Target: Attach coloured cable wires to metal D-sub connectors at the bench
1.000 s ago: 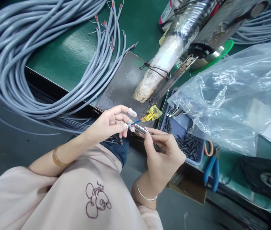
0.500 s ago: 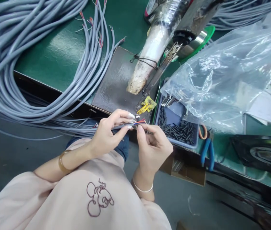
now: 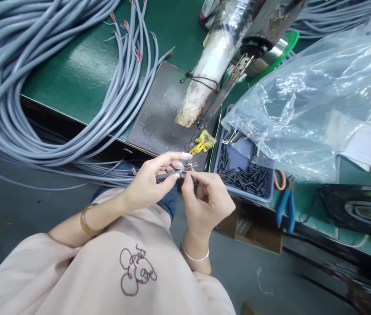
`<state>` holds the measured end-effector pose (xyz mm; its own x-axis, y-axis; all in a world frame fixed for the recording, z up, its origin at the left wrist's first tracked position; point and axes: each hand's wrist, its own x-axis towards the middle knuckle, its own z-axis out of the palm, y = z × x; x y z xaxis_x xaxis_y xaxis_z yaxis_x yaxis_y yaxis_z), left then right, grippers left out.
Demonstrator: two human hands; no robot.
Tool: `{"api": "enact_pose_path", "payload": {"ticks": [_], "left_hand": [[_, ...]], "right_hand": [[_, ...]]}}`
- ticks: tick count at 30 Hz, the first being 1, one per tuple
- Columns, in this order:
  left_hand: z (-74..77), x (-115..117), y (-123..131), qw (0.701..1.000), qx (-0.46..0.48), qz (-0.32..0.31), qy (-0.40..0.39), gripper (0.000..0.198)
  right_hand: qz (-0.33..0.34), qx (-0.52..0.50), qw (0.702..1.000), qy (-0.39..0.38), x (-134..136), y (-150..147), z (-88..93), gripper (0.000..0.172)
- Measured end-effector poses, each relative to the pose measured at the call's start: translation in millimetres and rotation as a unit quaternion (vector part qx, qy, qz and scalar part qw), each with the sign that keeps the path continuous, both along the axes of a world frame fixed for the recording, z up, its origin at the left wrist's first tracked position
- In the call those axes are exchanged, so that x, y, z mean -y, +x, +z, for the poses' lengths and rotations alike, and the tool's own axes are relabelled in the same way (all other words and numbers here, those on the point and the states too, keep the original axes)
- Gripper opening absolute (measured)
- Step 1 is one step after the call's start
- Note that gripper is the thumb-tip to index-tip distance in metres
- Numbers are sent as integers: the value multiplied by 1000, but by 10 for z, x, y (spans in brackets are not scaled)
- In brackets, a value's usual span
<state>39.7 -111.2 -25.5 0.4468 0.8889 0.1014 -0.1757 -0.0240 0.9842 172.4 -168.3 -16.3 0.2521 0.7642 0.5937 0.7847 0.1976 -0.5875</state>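
And here's your left hand (image 3: 146,178), thumb and fingers clamped on a grey cable (image 3: 164,176), its stripped end pointing across at your right hand (image 3: 206,197), which pinches the coloured wires (image 3: 191,166) there! That cable end sits right between your two hands, the yellow piece (image 3: 202,143) just beyond your left fingertips.
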Motion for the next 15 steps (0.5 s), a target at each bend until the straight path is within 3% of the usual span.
{"api": "enact_pose_path", "payload": {"ticks": [4,9,15], "left_hand": [[76,-118,-33,981,35,-93,-166,27],[132,-117,6,972,73,-70,-213,14],[127,-108,-7,972,75,-14,-220,22]], "right_hand": [[26,-60,998,-18,-3,-16,-5,10],[26,-183,980,-68,6,-16,16,11],[-18,-277,956,98,3,111,82,2]]}}
